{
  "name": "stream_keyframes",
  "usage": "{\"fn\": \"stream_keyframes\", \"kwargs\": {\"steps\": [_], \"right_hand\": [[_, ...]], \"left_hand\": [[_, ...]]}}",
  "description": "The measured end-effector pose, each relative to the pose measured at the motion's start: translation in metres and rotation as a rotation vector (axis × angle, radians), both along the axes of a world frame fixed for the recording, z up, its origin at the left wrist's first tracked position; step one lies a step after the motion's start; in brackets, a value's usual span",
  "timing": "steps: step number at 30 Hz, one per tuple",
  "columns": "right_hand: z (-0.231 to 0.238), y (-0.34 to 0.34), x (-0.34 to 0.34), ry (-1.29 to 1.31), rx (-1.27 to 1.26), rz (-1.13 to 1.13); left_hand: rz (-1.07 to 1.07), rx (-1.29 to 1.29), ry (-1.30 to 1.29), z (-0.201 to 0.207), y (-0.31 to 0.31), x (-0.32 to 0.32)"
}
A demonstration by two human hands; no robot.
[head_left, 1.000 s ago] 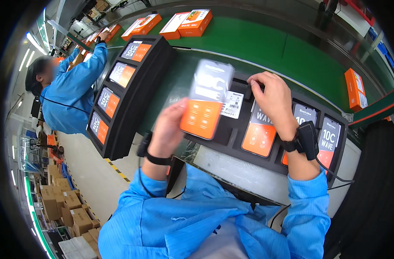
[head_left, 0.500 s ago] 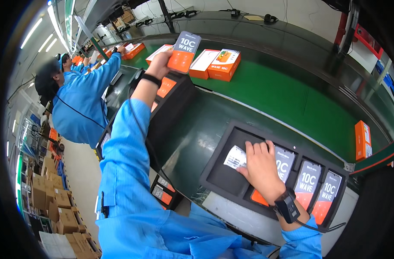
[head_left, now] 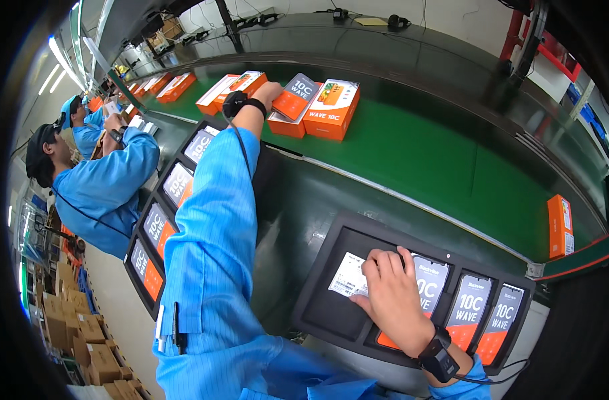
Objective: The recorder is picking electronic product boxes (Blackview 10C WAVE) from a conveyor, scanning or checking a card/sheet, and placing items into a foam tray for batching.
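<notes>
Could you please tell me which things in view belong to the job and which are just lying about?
In the job, it seems:
phone by the left hand
orange box beneath it
black tray under the right hand
white label in the tray

Probably just lying about:
cardboard boxes, lower left
yellow thing on the back shelf

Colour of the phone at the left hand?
The phone at the left hand shows grey above, orange below; best seen in the head view.
</notes>
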State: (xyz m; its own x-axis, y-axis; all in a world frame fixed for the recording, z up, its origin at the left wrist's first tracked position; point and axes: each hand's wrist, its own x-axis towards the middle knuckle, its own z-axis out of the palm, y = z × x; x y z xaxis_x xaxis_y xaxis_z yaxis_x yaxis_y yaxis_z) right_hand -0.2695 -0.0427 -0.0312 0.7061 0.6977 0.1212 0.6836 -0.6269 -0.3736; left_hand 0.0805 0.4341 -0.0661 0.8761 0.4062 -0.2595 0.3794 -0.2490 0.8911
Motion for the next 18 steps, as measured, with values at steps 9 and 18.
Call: {"fn": "stream_keyframes", "kwargs": {"steps": [9,18], "right_hand": [[-0.008,-0.007,-0.001,-0.050,0.091,-0.017],[-0.011,-0.016,0.001,-0.026,0.120,0.004]], "left_hand": [[-0.030,0.414,0.031,0.029,-0.088,-0.033],[-0.519,0.022,0.253,0.035,-0.062,-0.053]]}}
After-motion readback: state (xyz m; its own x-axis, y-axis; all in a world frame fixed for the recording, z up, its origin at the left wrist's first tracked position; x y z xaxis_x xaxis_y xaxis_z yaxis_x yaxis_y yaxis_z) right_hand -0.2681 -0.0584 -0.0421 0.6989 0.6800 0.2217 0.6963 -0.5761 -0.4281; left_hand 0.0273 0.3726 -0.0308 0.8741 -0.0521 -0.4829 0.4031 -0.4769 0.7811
